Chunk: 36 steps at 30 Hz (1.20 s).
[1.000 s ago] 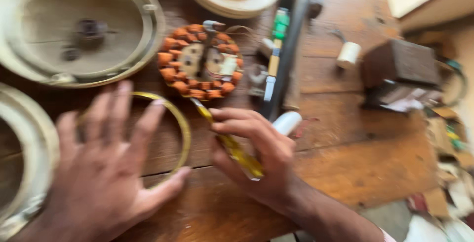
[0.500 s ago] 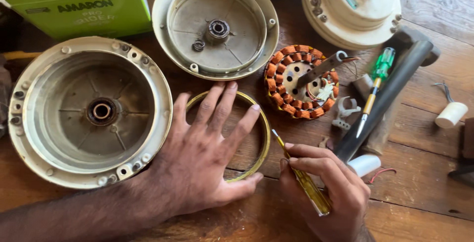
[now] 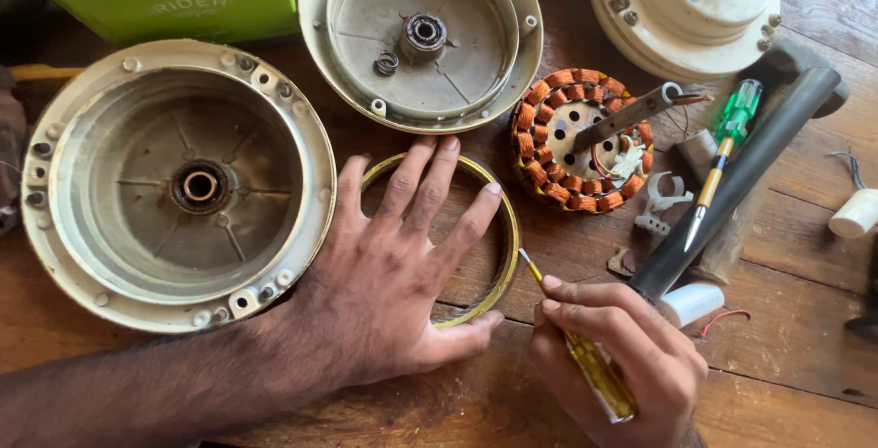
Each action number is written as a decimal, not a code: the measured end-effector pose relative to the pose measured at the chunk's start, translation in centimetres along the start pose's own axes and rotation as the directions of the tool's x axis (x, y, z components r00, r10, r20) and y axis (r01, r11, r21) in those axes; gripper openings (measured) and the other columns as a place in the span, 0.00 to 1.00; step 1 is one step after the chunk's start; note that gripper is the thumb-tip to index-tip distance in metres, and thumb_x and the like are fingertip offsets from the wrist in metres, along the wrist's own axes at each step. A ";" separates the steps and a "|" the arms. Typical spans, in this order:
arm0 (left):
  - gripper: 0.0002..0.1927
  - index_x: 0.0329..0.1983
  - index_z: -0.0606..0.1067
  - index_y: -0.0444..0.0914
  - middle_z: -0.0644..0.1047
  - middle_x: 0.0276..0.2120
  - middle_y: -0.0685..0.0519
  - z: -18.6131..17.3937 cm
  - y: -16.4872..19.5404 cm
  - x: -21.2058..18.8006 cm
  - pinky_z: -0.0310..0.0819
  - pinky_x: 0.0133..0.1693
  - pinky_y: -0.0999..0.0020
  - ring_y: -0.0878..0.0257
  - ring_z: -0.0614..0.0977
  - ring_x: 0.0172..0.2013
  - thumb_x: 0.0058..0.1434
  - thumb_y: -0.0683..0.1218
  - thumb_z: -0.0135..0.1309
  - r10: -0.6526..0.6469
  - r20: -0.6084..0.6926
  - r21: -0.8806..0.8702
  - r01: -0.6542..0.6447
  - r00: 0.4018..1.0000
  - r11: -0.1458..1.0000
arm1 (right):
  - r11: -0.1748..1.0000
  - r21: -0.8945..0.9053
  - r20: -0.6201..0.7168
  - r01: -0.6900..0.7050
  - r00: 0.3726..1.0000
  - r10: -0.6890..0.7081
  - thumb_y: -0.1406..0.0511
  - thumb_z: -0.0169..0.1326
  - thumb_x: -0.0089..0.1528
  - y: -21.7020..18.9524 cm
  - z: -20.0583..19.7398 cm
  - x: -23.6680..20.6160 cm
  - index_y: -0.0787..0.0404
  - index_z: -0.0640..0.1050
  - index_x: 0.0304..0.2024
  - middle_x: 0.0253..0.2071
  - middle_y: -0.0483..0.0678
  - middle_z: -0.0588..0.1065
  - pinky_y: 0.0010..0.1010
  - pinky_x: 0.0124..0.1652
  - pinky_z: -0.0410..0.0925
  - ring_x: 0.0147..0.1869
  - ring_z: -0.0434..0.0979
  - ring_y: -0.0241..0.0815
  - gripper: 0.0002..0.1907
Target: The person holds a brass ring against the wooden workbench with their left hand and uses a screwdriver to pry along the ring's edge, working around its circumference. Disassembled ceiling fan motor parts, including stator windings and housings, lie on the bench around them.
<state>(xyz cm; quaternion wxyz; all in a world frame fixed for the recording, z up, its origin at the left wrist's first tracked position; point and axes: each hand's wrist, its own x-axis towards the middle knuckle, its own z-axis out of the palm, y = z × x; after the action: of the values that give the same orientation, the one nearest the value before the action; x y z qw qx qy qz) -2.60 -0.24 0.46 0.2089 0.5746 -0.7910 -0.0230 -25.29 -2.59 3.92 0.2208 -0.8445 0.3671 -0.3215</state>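
Note:
My left hand [image 3: 393,265] lies flat with fingers spread over a thin yellowish metal ring [image 3: 506,229] on the wooden table. My right hand [image 3: 613,357] grips a small screwdriver with a clear yellow handle [image 3: 599,377]; its tip points up-left at the ring's right edge. A copper-wound stator [image 3: 562,137] sits just beyond the ring, with a metal bar lying across it.
A large cream motor housing [image 3: 82,119] lies at the left, a second housing [image 3: 338,73] at top centre, a third cream motor body [image 3: 686,9] at top right. A green box [image 3: 165,0] is at the top left. A green-handled screwdriver [image 3: 727,142] rests on a black tube [image 3: 759,160].
The view has swung, bringing the large left housing and green box into sight. My left hand stays on the ring. My right hand has brought the screwdriver tip to the ring's right edge.

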 end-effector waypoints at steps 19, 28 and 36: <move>0.53 0.72 0.56 0.38 0.53 0.67 0.26 0.1 -0.1 0.4 0.47 0.56 0.19 0.35 0.54 0.69 0.53 0.75 0.51 0.002 0.033 0.058 -0.004 0.999 0.998 | 0.989 -0.130 0.033 0.064 0.998 -0.060 0.75 0.65 0.56 -0.6 0.4 0.7 0.69 0.80 0.40 0.44 0.56 0.81 0.29 0.46 0.77 0.50 0.86 0.47 0.11; 0.52 0.71 0.58 0.38 0.53 0.68 0.26 0.3 0.2 0.4 0.47 0.56 0.19 0.35 0.53 0.69 0.51 0.73 0.53 -0.019 0.008 0.038 0.019 1.000 0.999 | 0.994 -0.111 0.037 0.024 0.999 -0.020 0.75 0.64 0.55 -0.3 0.3 0.7 0.69 0.79 0.40 0.44 0.55 0.81 0.30 0.48 0.76 0.51 0.86 0.46 0.10; 0.52 0.68 0.61 0.37 0.52 0.67 0.24 0.5 0.4 0.6 0.46 0.55 0.17 0.33 0.52 0.69 0.50 0.72 0.56 -0.018 -0.042 -0.006 0.017 0.999 1.000 | 0.994 -0.108 -0.003 0.022 1.000 -0.023 0.75 0.63 0.56 -0.4 0.6 0.7 0.68 0.79 0.40 0.44 0.55 0.81 0.31 0.49 0.76 0.53 0.86 0.46 0.09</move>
<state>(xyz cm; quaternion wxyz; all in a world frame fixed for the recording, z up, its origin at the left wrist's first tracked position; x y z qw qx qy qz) -3.26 -0.81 0.28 0.2267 0.5813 -0.7813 -0.0149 -24.32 -2.80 3.97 0.1703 -0.8585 0.3749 -0.3055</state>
